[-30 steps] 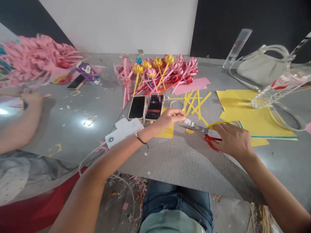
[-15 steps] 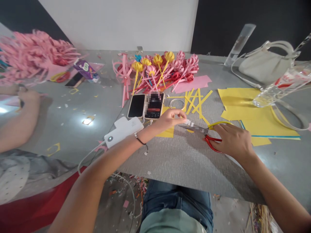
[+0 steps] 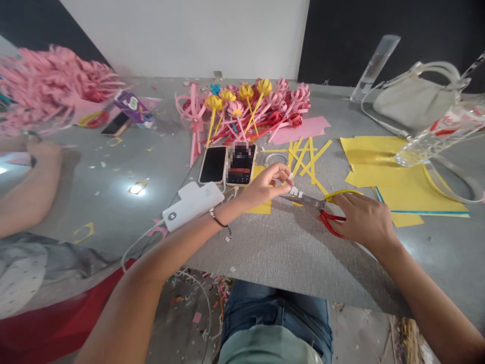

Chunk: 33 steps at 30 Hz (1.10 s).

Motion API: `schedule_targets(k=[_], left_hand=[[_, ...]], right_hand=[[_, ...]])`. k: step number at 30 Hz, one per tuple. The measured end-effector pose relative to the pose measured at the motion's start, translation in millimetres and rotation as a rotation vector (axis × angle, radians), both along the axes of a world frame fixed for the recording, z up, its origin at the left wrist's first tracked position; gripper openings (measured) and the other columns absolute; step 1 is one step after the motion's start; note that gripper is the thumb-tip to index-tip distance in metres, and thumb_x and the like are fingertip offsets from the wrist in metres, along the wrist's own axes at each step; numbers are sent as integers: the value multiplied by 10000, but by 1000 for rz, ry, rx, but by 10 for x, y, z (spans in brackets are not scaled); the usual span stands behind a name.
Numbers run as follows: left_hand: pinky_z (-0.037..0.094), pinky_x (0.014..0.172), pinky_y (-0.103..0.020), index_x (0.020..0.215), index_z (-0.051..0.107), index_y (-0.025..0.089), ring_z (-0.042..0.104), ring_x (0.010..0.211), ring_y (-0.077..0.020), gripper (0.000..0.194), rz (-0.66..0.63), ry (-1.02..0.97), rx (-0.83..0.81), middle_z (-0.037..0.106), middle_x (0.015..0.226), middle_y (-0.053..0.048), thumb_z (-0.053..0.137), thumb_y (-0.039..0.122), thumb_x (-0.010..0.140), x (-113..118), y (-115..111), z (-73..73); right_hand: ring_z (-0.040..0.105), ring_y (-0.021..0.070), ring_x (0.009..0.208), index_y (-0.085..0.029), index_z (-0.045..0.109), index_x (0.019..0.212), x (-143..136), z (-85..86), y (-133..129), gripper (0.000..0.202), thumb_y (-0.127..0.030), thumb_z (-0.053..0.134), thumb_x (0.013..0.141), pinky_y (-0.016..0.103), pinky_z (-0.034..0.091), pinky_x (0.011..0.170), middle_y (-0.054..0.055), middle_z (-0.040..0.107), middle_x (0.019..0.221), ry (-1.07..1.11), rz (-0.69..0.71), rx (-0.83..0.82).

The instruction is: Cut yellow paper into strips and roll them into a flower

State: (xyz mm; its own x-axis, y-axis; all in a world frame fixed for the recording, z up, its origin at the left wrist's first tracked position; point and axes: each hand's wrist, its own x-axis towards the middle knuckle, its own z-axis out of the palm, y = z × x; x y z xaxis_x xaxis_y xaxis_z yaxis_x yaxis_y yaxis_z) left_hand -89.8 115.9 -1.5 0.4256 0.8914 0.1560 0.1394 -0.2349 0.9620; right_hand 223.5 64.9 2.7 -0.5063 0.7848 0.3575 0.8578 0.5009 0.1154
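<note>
My right hand (image 3: 361, 220) holds scissors (image 3: 308, 201) with one yellow and one red handle, blades pointing left. Several small white pieces (image 3: 296, 192) sit along the upper side of the blade near its tip. Just above that tip is my left hand (image 3: 271, 182), its fingers curled in a pinch. At its fingertips shows a tiny white piece (image 3: 291, 176), too small to make out well. Beneath the left hand lies yellow paper (image 3: 261, 205), partly hidden. Yellow paper strips (image 3: 311, 159) cross each other beyond the hands, next to a clear ring-shaped roll (image 3: 276, 158).
Two phones (image 3: 212, 165) and a white power bank (image 3: 193, 206) with a cable lie left. Paper flowers (image 3: 265, 106) are heaped behind. Yellow sheets (image 3: 375, 156), a plastic bottle (image 3: 439, 134) and a white handbag (image 3: 409, 103) are right. Another person's arm (image 3: 34, 187) rests far left.
My left hand's fingers have lifted slightly off the white pieces on the blade, and a tiny white piece now shows at the fingertips. The right hand and scissors stay put.
</note>
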Motion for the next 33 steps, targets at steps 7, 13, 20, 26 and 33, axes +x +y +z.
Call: schedule_targets(k=[7, 13, 20, 26, 33], left_hand=[[511, 839, -372, 1227, 520, 255, 714, 1142, -238, 371, 105, 18, 8, 758, 1154, -77, 714, 323, 918, 14, 8, -58], [496, 732, -363, 1252, 492, 251, 723, 903, -196, 464, 1, -38, -118, 780, 1059, -76, 759, 337, 882, 66, -70, 10], [477, 707, -370, 1233, 505, 256, 663, 752, -163, 478, 1, -13, -126, 754, 925, -33, 782, 326, 849, 45, -75, -4], [499, 733, -358, 1241, 498, 270, 666, 788, -165, 466, -1, -20, -138, 731, 913, -16, 774, 299, 866, 8, -49, -72], [581, 876, -387, 1269, 461, 269, 719, 978, -204, 474, 24, -150, -121, 706, 996, -39, 758, 338, 906, 26, -57, -57]], right_hand=[[721, 278, 858, -193, 737, 1018, 114, 12, 51, 382, -552, 634, 939, 347, 343, 651, 92, 784, 901, 23, -52, -2], [732, 274, 923, -186, 738, 1088, 41, 28, -8, 361, -510, 628, 973, 351, 415, 714, 91, 792, 977, -10, 75, -17], [726, 267, 904, -192, 751, 1046, -32, 58, -58, 342, -497, 606, 987, 346, 403, 692, 95, 800, 973, -23, 95, -25], [724, 268, 885, -184, 749, 1025, -25, 59, -57, 331, -484, 619, 973, 352, 403, 687, 94, 790, 933, -43, 89, -16], [733, 274, 909, -183, 752, 1073, 4, 12, -46, 348, -487, 619, 966, 353, 411, 688, 99, 803, 993, -45, 69, -24]])
